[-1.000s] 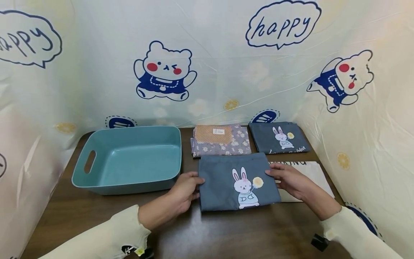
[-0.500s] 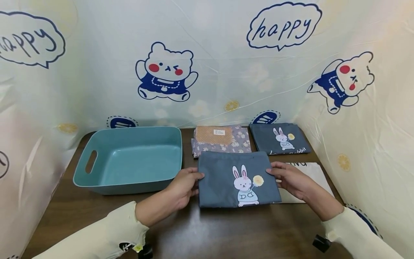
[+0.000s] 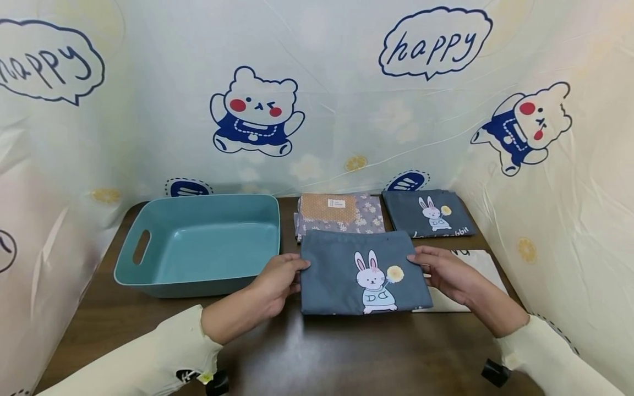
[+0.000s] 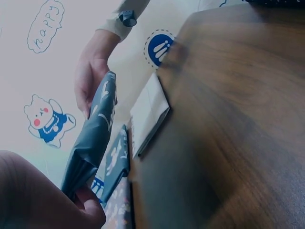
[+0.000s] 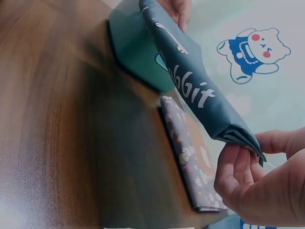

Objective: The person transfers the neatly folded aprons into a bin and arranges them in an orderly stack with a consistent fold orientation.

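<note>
– what's at the far left?
– a teal bin on the tabletop, then the left grip, pinching one side of a folded gray rabbit cloth.
– where's that cloth?
– held above the tabletop, nearer than a flowered cloth.
– and further right?
– the right grip pinches its other side; a second rabbit cloth lies behind, a cream cloth partly hidden.

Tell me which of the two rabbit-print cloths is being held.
The nearer rabbit-print cloth, gripped at its side edges by the left hand and right hand; the other rabbit-print cloth lies farther back, to the right, untouched.
</note>
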The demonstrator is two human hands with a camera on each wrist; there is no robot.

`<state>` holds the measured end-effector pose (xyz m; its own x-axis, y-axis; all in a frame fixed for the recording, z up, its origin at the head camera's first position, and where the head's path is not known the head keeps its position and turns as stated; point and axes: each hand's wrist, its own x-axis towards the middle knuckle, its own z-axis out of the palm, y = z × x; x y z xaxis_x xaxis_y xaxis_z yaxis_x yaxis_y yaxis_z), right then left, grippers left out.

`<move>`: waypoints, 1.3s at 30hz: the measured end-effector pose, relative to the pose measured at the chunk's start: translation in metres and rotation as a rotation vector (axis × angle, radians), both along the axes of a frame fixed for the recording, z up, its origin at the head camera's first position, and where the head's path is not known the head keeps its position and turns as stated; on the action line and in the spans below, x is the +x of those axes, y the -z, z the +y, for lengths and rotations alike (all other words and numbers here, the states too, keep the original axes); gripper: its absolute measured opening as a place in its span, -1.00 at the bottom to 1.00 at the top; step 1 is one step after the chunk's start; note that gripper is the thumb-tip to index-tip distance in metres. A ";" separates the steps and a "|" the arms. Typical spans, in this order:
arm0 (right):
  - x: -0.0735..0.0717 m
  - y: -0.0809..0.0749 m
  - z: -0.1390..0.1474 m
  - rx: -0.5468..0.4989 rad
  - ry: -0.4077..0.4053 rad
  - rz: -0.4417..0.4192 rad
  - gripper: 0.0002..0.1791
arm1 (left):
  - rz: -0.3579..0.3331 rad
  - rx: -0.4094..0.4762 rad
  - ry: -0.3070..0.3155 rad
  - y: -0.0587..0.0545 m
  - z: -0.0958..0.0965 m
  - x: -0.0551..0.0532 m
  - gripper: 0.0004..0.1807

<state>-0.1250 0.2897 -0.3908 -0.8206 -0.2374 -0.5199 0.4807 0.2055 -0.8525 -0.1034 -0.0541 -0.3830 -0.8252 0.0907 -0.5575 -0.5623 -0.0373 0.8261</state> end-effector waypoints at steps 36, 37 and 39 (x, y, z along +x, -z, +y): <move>-0.009 -0.026 -0.030 -0.089 -0.036 0.019 -0.69 | -0.010 0.008 0.035 -0.032 -0.043 -0.008 -0.50; -0.009 -0.027 -0.032 -0.090 -0.035 0.019 -0.69 | -0.007 0.008 0.036 -0.033 -0.045 -0.008 -0.50; -0.011 -0.029 -0.035 -0.089 -0.037 0.022 -0.71 | -0.005 0.005 0.034 -0.035 -0.049 -0.008 -0.52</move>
<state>-0.1356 0.2542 -0.3619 -0.8215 -0.3120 -0.4773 0.4552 0.1452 -0.8785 -0.1111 -0.1026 -0.3484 -0.8186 0.1209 -0.5615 -0.5677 -0.0221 0.8229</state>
